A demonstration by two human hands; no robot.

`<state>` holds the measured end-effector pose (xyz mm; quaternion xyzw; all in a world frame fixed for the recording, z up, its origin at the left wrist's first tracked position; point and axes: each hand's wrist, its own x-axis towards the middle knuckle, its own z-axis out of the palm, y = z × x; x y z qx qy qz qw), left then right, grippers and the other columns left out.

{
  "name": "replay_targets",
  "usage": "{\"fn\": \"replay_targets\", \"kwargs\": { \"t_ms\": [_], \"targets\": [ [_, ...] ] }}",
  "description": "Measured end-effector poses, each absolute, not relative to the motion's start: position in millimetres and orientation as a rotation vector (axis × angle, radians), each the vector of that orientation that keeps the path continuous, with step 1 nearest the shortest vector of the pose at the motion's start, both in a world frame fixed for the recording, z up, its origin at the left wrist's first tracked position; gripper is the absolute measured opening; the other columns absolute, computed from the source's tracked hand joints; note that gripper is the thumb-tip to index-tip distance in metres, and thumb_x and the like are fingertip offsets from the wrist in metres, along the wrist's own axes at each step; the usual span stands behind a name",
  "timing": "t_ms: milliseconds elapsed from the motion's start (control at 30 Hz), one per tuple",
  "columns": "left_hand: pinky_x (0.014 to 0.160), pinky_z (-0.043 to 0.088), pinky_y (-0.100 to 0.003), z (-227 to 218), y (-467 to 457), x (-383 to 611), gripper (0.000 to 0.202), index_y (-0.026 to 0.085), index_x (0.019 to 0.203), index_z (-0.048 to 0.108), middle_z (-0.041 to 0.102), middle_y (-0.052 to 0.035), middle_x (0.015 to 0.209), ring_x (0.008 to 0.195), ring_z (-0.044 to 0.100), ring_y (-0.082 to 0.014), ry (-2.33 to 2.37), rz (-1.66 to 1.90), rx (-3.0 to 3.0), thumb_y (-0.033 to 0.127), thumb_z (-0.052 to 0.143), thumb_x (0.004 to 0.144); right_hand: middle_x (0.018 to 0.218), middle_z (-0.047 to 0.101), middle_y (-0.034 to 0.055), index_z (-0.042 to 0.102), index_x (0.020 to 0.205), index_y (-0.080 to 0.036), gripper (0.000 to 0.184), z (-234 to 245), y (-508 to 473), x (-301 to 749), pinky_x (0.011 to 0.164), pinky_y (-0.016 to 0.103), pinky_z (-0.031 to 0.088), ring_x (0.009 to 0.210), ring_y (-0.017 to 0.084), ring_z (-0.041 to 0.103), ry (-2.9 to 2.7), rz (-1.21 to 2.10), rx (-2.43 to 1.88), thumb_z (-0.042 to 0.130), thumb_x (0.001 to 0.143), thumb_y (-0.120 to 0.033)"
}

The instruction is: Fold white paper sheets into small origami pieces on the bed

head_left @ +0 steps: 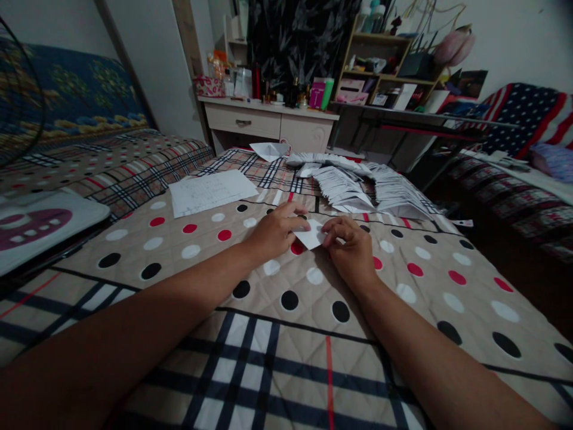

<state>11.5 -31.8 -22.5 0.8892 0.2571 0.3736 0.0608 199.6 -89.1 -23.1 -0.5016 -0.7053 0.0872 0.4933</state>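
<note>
A small folded piece of white paper point(312, 236) is between my two hands, just above or on the dotted bedspread point(264, 286). My left hand point(281, 227) holds its left edge, thumb and fingers closed on it. At the right edge, my right hand point(350, 243) pinches the paper with bent fingers. Beyond my hands lie rows of folded white papers point(342, 188), packed tightly on edge. A flat white sheet point(212, 192) with faint writing rests farther to the left.
Another folded paper point(268, 150) lies at the bedspread's far edge. A white dressing table point(264, 122) with bottles and boxes stands behind it. To the right are a shelf unit point(376, 74) and a dark desk point(403, 122). A white box-like object point(49, 221) sits at the left.
</note>
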Motion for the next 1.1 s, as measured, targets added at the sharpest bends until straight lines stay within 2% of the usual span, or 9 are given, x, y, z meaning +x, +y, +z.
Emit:
{"fn": "replay_targets", "kwargs": {
  "t_ms": [100,200,333,433,500,667,900,1100],
  "targets": [
    [0.092,0.045,-0.042,-21,-33,10,0.025,0.018,0.086,0.072,0.065,-0.0077,0.103,0.105,0.056,-0.024,0.78,0.857,2.924,0.002,0.055,0.077,0.076,0.066,0.0023,0.064,0.067,-0.02,0.026,-25,-87,200,0.072,0.03,0.045,0.077,0.019,0.061,-1.807,0.23,-1.395,0.049,0.059,0.0],
    [0.089,0.044,-0.04,-18,-34,10,0.026,0.018,0.088,0.073,0.066,-0.0069,0.092,0.096,0.058,-0.0229,0.788,0.702,2.975,0.004,0.054,0.078,0.079,0.068,0.0025,0.069,0.078,-0.02,0.03,-25,-87,199,0.069,0.03,0.045,0.076,0.019,0.061,-1.828,0.232,-1.507,0.051,0.061,-0.002],
    [0.081,0.045,-0.032,-14,-30,8,0.026,0.019,0.09,0.075,0.068,-0.0064,0.088,0.089,0.061,-0.0195,0.773,0.681,2.771,0.007,0.056,0.078,0.083,0.069,0.0032,0.072,0.079,-0.021,0.018,-25,-86,200,0.07,0.029,0.045,0.081,0.019,0.062,-1.845,0.319,-1.461,0.06,0.069,-0.011],
    [0.074,0.045,-0.028,-15,-24,7,0.014,0.018,0.084,0.075,0.069,-0.0047,0.082,0.079,0.061,-0.0164,0.806,0.74,2.535,0.016,0.062,0.08,0.084,0.069,0.0035,0.072,0.079,-0.021,0.009,-27,-82,204,0.071,0.029,0.046,0.079,0.019,0.062,-1.806,0.398,-1.451,0.064,0.076,-0.022],
    [0.069,0.043,-0.026,-16,-21,7,0.012,0.017,0.078,0.074,0.069,-0.003,0.076,0.072,0.06,-0.0144,0.882,0.777,2.365,0.021,0.063,0.08,0.082,0.07,0.0035,0.072,0.077,-0.02,0.011,-28,-79,207,0.069,0.029,0.045,0.076,0.018,0.062,-1.784,0.422,-1.477,0.062,0.079,-0.026],
    [0.056,0.035,-0.023,-23,-10,11,0.02,0.014,0.067,0.068,0.06,0.0009,0.06,0.058,0.051,-0.0106,1.033,0.813,2.156,0.027,0.062,0.08,0.068,0.067,0.0027,0.07,0.074,-0.019,0.018,-25,-74,206,0.055,0.027,0.038,0.061,0.016,0.057,-1.692,0.365,-1.672,0.06,0.08,-0.032],
    [0.055,0.037,-0.023,-32,-1,17,0.021,0.014,0.071,0.071,0.067,-0.002,0.066,0.059,0.055,-0.0114,1.184,0.874,2.101,0.035,0.07,0.073,0.068,0.067,0.0033,0.068,0.068,-0.019,0.015,-24,-69,201,0.057,0.029,0.039,0.062,0.017,0.057,-1.622,0.234,-1.772,0.066,0.074,-0.033],
    [0.055,0.036,-0.024,-33,-1,20,0.023,0.015,0.07,0.072,0.067,-0.0026,0.068,0.059,0.055,-0.0118,1.25,0.873,2.174,0.037,0.071,0.072,0.088,0.069,0.0074,0.061,0.061,-0.019,0.01,-20,-70,195,0.069,0.032,0.043,0.079,0.021,0.062,-1.684,0.184,-1.772,0.063,0.071,-0.021]
  ]
}}
